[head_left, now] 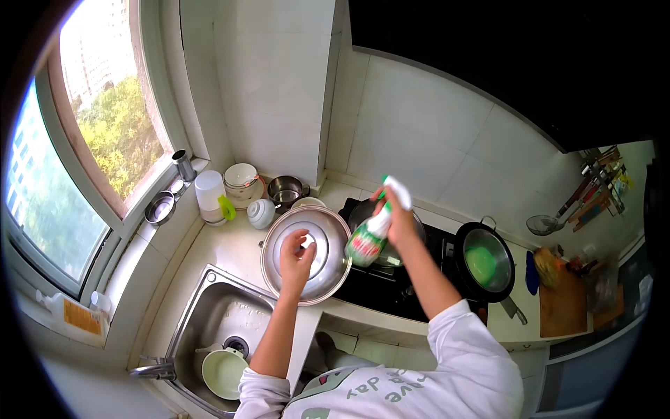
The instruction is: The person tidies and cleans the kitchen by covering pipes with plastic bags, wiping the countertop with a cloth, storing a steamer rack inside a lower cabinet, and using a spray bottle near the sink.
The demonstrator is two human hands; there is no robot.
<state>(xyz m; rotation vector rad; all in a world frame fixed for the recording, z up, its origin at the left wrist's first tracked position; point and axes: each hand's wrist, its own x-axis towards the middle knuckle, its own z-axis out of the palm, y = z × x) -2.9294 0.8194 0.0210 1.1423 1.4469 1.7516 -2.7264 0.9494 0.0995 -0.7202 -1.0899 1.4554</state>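
My right hand (pixel 399 220) is wrapped around the neck of a spray bottle (pixel 367 243) with a white and green trigger head and a green and red label. The bottle is tilted, held above the left part of the black gas stove (pixel 436 262), where a dark pan with a glass lid (pixel 417 225) is partly hidden behind it. My left hand (pixel 297 262) hovers over a wide round steel lid (pixel 328 279) on the counter, its fingers loosely curved and the thumb apart. Whether it touches the lid I cannot tell.
Left of me is a steel sink (pixel 209 307) with a pale green pot (pixel 225 373) inside. Stacked bowls (pixel 241 176), a plastic jug (pixel 209 192) and a small steel pot (pixel 285 192) line the back corner. A black wok (pixel 506 276) sits on the right burner beside a cleaver (pixel 514 311).
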